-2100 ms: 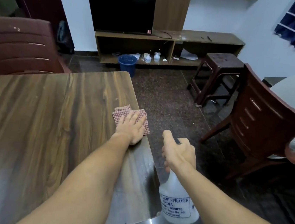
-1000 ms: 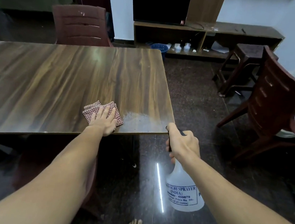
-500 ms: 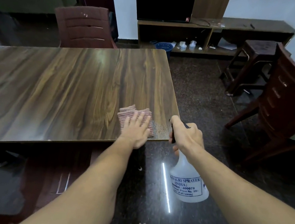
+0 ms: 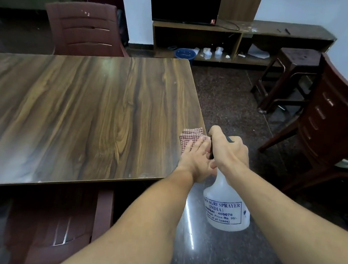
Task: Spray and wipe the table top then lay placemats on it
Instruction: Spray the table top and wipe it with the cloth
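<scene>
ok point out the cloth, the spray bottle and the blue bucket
cloth (image 4: 186,138), head view, on the checked fabric past the fingertips
spray bottle (image 4: 224,211), head view, on the printed label of its body
blue bucket (image 4: 185,55), head view, on its front wall by the tv shelf

This is looking like a home's living and dining room: a wood-grain dining table (image 4: 74,107) is standing on a dark speckled stone floor (image 4: 226,98), with maroon plastic chairs (image 4: 85,29) sitting at its far edge and off its right edge. Against the white far wall a dark television (image 4: 184,1) is resting on a low open wooden shelf unit (image 4: 240,34), with a plastic stool (image 4: 290,73) standing just beside it.
</scene>
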